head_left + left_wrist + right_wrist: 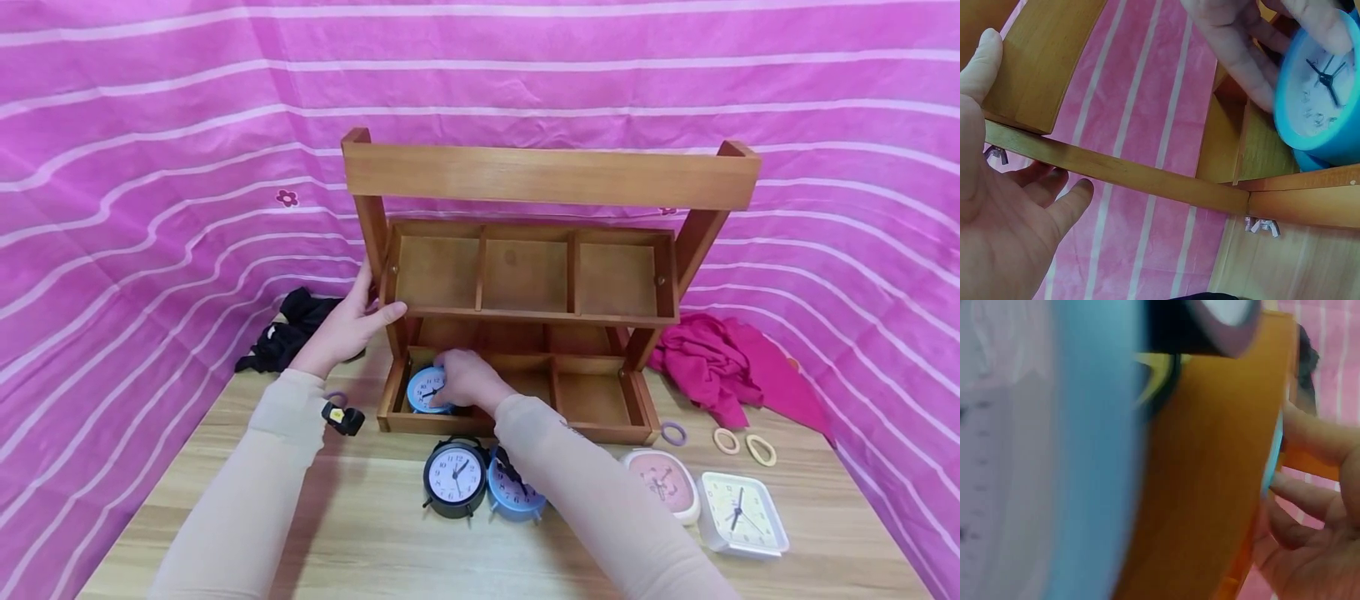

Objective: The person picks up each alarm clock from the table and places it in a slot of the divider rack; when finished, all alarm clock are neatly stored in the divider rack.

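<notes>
A wooden two-tier rack (551,175) stands on the table, with divided trays. At its left post, my left hand (348,333) holds the frame, thumb over the upper tray's edge and fingers on the post's outer side. My right hand (472,382) grips a round light-blue alarm clock (427,390) at the left compartment of the lower tray. The clock leans back with its white dial facing out. In the left wrist view, the right thumb lies over the rim of this clock (1329,131). The right wrist view is partly blocked by a blurred blue clock close up.
Before the rack stand a black alarm clock (454,475) and a blue one (516,492), partly behind the right sleeve. Farther right are a pink clock (662,483) and a white square clock (742,512). Rings (726,442), magenta cloth (708,367) and black cloth (288,329) lie around.
</notes>
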Available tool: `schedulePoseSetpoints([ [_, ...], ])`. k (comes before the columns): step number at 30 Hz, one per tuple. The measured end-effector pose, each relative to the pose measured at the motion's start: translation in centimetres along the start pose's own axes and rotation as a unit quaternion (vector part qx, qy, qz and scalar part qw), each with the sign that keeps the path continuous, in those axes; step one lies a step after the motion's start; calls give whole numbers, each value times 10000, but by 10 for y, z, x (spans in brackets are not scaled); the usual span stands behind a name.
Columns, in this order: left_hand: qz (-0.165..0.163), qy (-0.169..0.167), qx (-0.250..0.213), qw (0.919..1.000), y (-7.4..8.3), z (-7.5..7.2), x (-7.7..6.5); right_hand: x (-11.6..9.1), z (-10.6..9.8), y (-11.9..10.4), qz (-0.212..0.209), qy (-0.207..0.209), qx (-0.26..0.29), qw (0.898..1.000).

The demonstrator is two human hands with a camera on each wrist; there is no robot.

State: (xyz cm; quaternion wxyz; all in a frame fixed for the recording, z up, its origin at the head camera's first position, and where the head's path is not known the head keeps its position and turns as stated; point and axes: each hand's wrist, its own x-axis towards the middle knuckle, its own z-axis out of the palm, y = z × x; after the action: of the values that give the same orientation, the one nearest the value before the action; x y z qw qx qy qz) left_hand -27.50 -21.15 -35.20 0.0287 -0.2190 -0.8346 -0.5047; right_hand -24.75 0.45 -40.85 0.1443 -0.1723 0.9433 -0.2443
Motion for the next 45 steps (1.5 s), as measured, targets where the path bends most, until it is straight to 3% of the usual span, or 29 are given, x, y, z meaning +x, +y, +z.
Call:
schedulePoseSetpoints([
  [8, 57, -6, -34, 10000, -2, 1, 4, 4, -2, 2, 17, -155, -229, 9996],
  [13, -137, 52, 16, 9999, -2, 3, 5, 2, -4, 1, -6, -325, -243, 9992],
  [17, -299, 42, -40, 9995, 12, 6, 3, -1, -8, 0, -86, -305, -214, 9993],
  [21, -202, 115, -81, 9997, 22, 6, 2, -7, -17, -2, -397, -111, 41, 9991],
  [27, 7, 308, 23, 9995, -1, 5, 7, -29, -30, -6, -771, 47, 266, 9967],
  [36, 53, 417, 74, 9991, -3, 8, 5, -81, -38, -14, -1386, 152, 62, 9902],
  [45, 13, 410, 75, 9991, -5, 10, 3, -116, -13, -11, -1388, -100, -524, 9889],
])
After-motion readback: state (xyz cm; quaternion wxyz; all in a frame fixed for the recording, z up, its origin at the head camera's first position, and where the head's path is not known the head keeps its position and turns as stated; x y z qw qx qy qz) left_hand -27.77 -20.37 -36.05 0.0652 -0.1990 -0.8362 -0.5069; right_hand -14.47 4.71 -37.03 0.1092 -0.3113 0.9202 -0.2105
